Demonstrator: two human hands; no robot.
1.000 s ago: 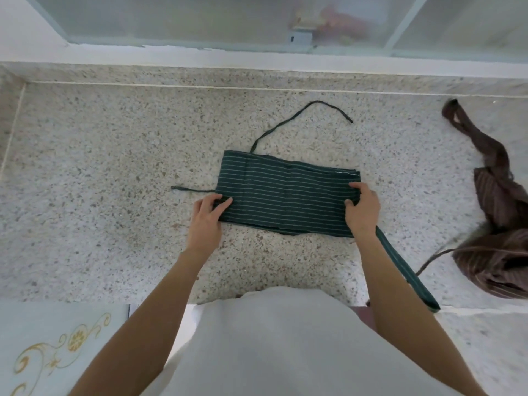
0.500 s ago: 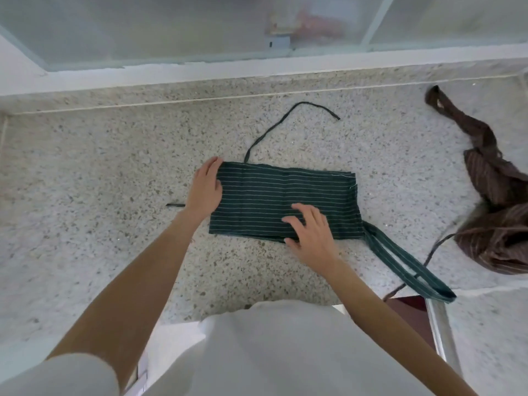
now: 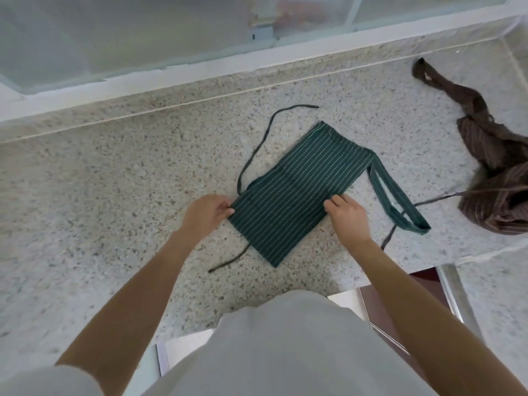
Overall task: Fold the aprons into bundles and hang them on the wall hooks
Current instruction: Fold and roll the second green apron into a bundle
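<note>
A person's two bare hands work at the centre of the frame on a speckled terrazzo counter [image 3: 100, 195]. The left hand [image 3: 204, 214], left of centre, pinches the near-left corner of a green pinstriped apron [image 3: 297, 192] between curled fingers and thumb, likely to anchor that edge. The apron lies flat as a long folded rectangle, running diagonally toward the upper right, its thin tie strings [image 3: 254, 155] trailing loose and its wide neck loop [image 3: 400, 204] spread to the right. The right hand [image 3: 350, 217], just right of centre, grips the apron's right long edge with curled fingers, seemingly ready for another fold. At the far right a crumpled brown striped apron [image 3: 497, 178] waits unfolded. A frosted sliding window [image 3: 143, 32] runs along the top
</note>
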